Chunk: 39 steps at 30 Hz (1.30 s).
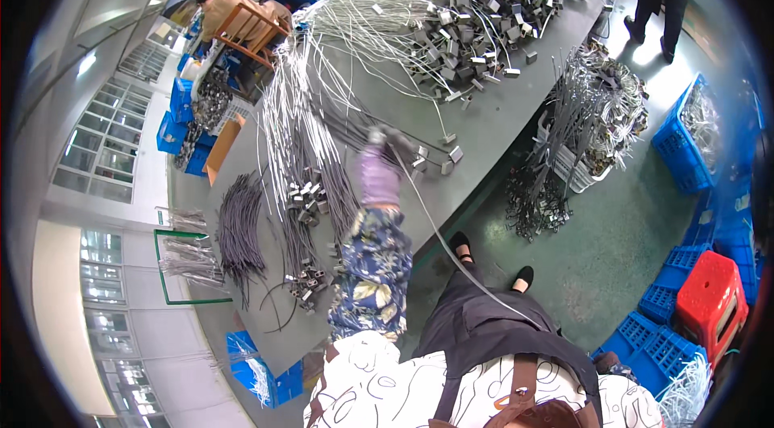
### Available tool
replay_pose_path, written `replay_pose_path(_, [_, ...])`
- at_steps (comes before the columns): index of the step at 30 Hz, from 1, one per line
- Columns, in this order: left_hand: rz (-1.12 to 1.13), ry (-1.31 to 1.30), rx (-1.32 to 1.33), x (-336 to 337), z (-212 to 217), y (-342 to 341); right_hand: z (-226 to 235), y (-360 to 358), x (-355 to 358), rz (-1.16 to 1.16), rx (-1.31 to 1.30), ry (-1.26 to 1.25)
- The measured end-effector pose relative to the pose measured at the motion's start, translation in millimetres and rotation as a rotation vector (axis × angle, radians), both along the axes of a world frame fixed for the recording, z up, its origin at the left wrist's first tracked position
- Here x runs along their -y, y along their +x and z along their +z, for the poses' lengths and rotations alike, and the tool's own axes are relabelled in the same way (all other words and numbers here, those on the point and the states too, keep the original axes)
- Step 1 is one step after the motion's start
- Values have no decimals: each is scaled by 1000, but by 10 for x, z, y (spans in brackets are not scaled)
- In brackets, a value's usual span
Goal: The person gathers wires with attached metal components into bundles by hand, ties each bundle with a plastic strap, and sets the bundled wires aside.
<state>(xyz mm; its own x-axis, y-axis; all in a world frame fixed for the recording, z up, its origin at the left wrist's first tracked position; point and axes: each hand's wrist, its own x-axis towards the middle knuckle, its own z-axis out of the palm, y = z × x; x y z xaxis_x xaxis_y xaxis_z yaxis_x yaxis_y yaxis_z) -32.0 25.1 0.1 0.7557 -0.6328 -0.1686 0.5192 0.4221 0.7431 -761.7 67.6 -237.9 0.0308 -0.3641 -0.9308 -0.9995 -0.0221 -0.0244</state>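
Head view: along a grey table [278,347], a curved dark-grey cable bundle [240,230] lies left of long silvery cables [278,110]. The purple-gloved left hand [378,170], blurred, is at block-tipped grey cables [420,160]; grasp unclear. The right hand is out of sight, state unknown.

Decent bare strip along the right edge of the desk [506,118], but the connector pile [484,21] blocks farther up and cable bundles [282,105] crowd the left.
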Motion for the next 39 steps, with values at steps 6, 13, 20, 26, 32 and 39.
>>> replay_pose_path(6, [-114,156,-55,-142,-439,-384,90,61,112,-6,-10,-12])
replay_pose_path(13, [-50,-15,-199,-367,-556,446,157,119,193,13,-20,1])
replay_pose_path(20, [108,21,-199,-385,-262,482,225,139,218,6,-25,-4])
replay_pose_path(26, [-337,-413,-232,-436,-265,676,235,162,253,3,-14,-15])
replay_pose_path(32, [-83,-77,-141,-520,-152,592,232,202,268,-3,-9,-21])
replay_pose_path(39, [-194,-217,-102,-666,-278,771,174,261,297,9,-21,-15])
